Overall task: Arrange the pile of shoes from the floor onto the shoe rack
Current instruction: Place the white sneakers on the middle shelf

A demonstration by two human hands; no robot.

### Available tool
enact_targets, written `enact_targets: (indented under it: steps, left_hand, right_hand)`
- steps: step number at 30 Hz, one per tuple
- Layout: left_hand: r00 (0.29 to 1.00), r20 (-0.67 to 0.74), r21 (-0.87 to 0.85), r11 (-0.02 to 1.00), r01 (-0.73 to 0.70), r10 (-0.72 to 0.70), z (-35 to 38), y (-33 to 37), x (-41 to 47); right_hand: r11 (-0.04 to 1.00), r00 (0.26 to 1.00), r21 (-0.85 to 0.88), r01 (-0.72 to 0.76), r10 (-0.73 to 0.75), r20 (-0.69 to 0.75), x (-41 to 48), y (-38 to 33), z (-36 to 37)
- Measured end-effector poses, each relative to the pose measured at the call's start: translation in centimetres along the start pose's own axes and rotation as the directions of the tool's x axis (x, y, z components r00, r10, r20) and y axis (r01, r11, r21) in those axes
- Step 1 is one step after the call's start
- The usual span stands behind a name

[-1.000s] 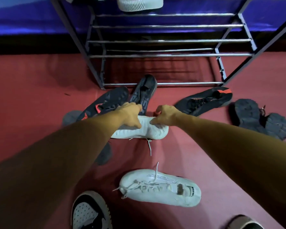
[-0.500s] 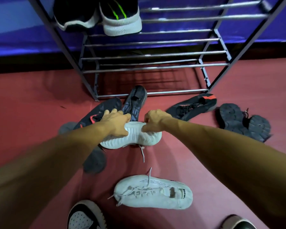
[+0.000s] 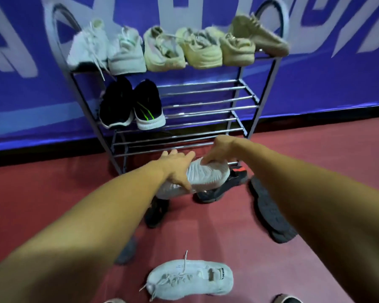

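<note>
The white shoe [image 3: 208,174] is held sole-up just above the floor [image 3: 53,193], in front of the lowest rails of the shoe rack [image 3: 206,109]. The right hand [image 3: 218,149] pinches the sole edge. The left hand [image 3: 176,168] lies against the other end, fingers straight and spread. The shoe is probably light, with a soft upper and a flexible sole, so grip it by the firm sole rim.

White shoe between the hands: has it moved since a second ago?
Yes. The white shoe has come up off the floor and toward the shoe rack, its end now reaching the bottom rail; the right hand grips it.
</note>
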State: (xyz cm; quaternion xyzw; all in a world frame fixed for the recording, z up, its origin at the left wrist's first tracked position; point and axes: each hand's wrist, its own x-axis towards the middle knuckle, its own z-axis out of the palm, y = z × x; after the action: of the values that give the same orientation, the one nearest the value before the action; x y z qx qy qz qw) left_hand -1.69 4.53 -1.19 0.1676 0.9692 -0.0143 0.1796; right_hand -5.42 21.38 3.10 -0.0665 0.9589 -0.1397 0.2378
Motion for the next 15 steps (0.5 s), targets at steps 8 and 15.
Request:
enact_targets:
  steps: [8,15]
  left_hand:
    - [0.992,-0.119,-0.411,0.912,-0.012,-0.04,-1.4,-0.7,-0.4]
    - [0.974,-0.152,-0.857,0.514,-0.044,-0.17,-0.6,-2.1,-0.2]
  right_hand:
    - [0.835,0.992,0.549,0.042,0.029,-0.12,-1.4,3.5,-2.4]
    - [0.595,0.998,0.802,0.058,-0.053,-0.033,-0.1,3.7,0.7]
